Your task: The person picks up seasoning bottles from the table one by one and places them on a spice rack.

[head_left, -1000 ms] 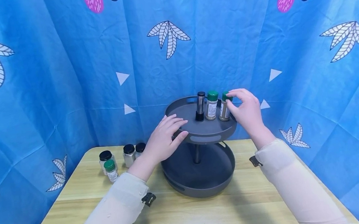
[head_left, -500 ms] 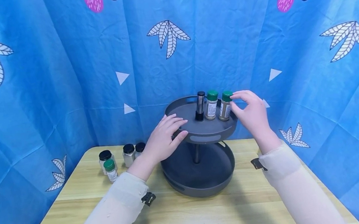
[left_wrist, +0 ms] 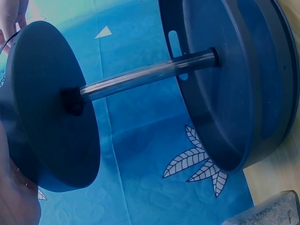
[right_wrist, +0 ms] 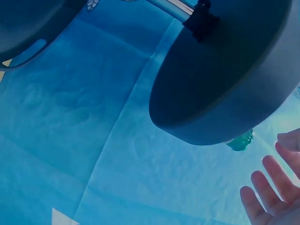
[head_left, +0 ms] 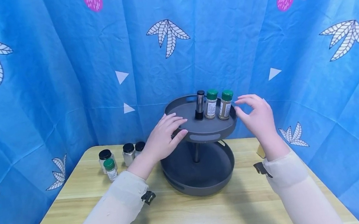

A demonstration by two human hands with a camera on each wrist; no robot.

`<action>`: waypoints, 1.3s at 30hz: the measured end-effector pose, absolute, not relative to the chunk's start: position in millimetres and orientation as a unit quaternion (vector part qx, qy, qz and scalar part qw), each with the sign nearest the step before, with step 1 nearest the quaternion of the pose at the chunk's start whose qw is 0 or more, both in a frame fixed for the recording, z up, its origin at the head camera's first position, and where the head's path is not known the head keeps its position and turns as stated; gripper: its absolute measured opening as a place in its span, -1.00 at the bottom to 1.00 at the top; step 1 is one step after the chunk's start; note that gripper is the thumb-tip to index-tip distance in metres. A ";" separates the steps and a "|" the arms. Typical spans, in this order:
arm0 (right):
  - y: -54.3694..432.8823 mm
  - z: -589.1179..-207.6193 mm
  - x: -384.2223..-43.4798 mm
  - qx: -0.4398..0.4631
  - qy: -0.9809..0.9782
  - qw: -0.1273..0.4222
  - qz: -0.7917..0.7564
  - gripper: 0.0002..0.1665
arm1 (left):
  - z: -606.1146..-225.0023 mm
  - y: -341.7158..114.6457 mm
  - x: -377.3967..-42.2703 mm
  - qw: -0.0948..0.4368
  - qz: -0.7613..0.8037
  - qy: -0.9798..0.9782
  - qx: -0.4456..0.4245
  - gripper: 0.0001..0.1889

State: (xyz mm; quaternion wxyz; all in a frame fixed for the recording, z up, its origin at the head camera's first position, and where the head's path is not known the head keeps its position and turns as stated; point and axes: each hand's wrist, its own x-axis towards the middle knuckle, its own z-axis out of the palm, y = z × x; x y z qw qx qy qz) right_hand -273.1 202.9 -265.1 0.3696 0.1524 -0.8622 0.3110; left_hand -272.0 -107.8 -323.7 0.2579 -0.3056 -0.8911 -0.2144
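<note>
My left hand [head_left: 164,140] rests on the left rim of the upper tray [head_left: 182,108] of a dark grey two-tier stand, fingers fairly straight. The left wrist view shows its side against that tray. To the right of the same tray, my right hand [head_left: 258,117] hovers with loosely bent fingers and nothing between them. Just left of its fingertips stands a green-capped spice bottle [head_left: 224,109]. Another green-capped bottle [head_left: 211,108] and a slim black-capped bottle [head_left: 200,106] stand upright beside it. In the right wrist view, a green cap [right_wrist: 241,140] peeks past the tray's edge.
A central post [head_left: 196,153] joins the upper tray to the wider lower tray [head_left: 203,191]. On the wooden table [head_left: 190,219], left of the stand, are black-capped jars [head_left: 105,156] and a small green-capped bottle [head_left: 110,169]. A blue patterned curtain [head_left: 225,50] hangs behind.
My right hand has let go of the rightmost green-capped spice bottle and drawn away to the right. The bottle stays upright on the tray. My left hand has stayed in place.
</note>
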 end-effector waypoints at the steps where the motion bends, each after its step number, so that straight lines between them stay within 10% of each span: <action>1: 203.6 -265.4 -271.7 0.150 -0.864 0.369 0.308 -0.78 | -323.7 -107.9 -272.3 0.259 -0.214 -0.891 -0.306 -0.44; 39: 234.1 -294.9 -234.7 0.098 -0.896 0.296 0.315 -0.76 | -324.8 -107.9 -274.3 0.257 -0.220 -0.891 -0.303 -0.39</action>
